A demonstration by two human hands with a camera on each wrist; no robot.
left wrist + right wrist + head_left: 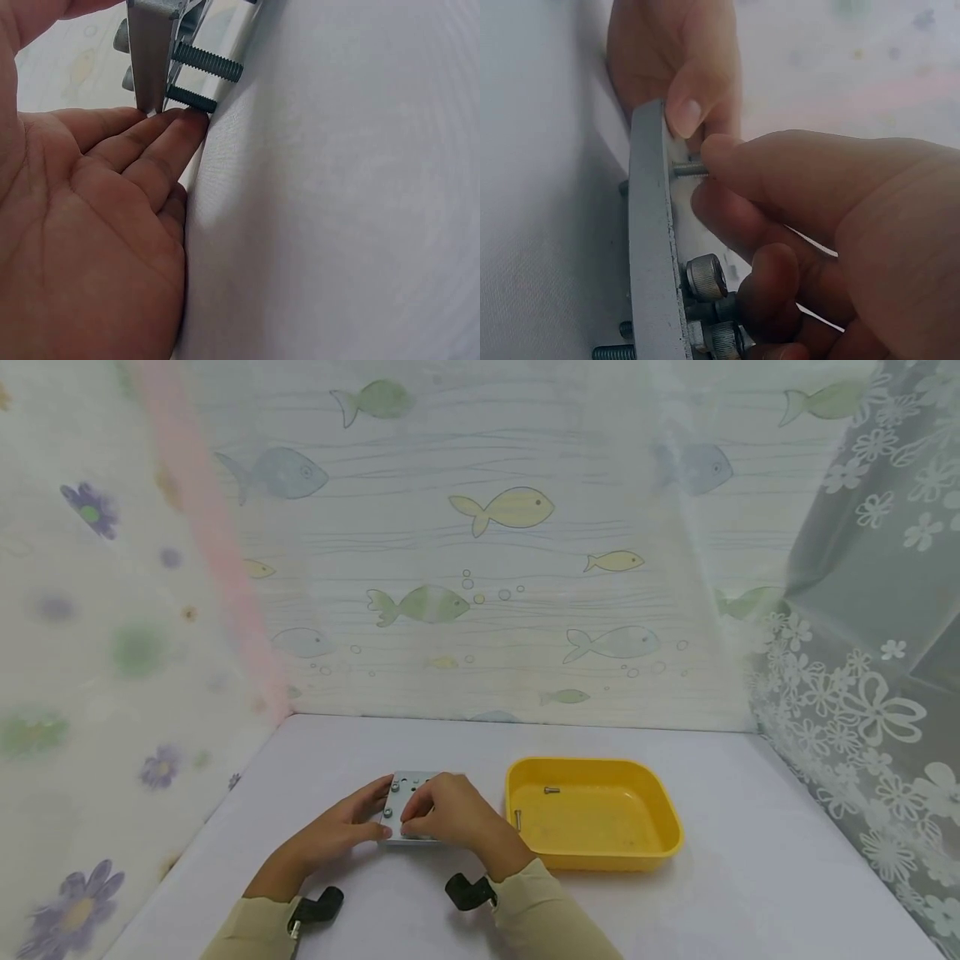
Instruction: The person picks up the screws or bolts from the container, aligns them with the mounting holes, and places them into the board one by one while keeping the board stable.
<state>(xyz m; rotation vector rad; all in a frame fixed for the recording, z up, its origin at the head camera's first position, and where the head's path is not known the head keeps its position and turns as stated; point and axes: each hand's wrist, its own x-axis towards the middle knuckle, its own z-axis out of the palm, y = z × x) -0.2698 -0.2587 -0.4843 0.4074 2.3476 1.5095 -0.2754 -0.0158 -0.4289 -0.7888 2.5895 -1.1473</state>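
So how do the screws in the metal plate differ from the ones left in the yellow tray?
The screws in the metal plate stand through their holes, heads on top and threaded ends poking out underneath; the two screws in the yellow tray lie loose on their sides. The plate's are by both hands; the tray's are untouched. Both look like small metal screws.

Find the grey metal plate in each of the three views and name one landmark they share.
Head: metal plate lies low and centre-left on the table, between both hands, left of the yellow tray.
Left wrist: its edge shows at top left.
Right wrist: edge-on, left of centre.
Shared landmark: the screws through the plate.
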